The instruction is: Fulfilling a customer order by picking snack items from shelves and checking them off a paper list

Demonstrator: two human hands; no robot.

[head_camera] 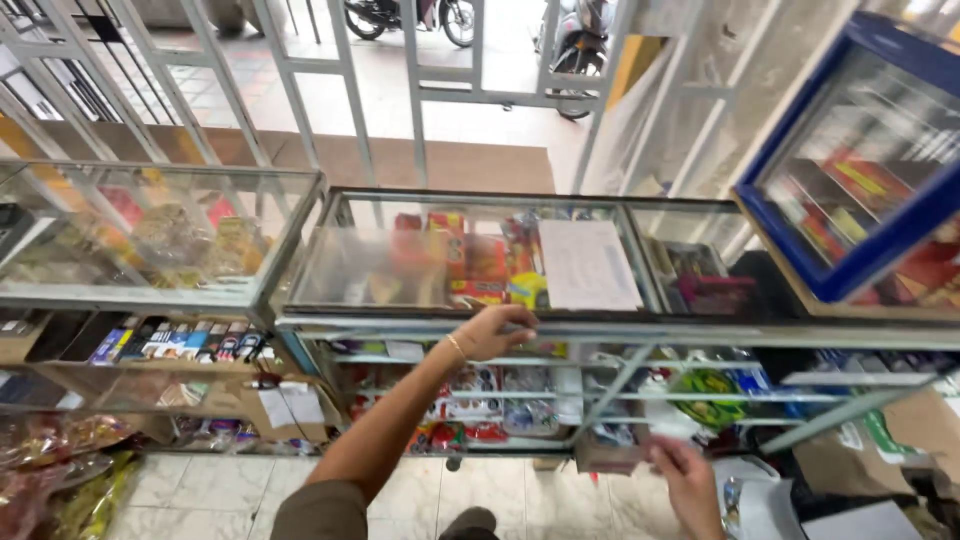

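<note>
At the left stands a glass display case (150,235). The left hand (495,330) grips the metal front edge of the middle glass bench (470,255), grip clenched on the frame: stiff metal, fragile panes. The right hand (685,470) hovers lower, blurred; I cannot tell its grip.

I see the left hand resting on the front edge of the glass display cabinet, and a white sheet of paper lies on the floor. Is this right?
Not quite. The head view shows the white sheet of paper lying on the top of the glass display cabinet, not on the floor. The left hand does rest on the cabinet's front edge.
</note>
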